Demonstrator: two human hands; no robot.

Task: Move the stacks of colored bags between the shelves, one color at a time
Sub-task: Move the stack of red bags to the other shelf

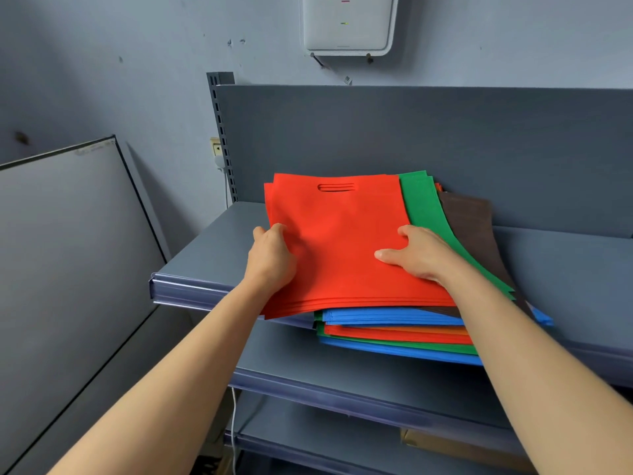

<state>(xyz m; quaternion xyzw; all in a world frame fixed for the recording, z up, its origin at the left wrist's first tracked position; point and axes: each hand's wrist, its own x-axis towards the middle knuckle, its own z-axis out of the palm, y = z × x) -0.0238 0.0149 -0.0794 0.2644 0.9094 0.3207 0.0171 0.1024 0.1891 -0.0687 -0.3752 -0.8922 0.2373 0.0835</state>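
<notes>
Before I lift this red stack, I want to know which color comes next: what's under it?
Under the red stack, green bags stick out right, brown bags beyond; blue bags show at the front edge, more colored layers below. What touches its underside is covered.

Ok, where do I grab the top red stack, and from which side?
Both side edges, from the front. The red stack lies flat; its left edge juts past the pile beneath, where the left hand grips; its front overhangs the shelf.

On top shelf (212,248), bag pile (342,241) overhangs the front edge; lower shelf (308,365) sits beneath; board (68,252) leans left of the shelves; box (347,24) on wall above, behind.
</notes>
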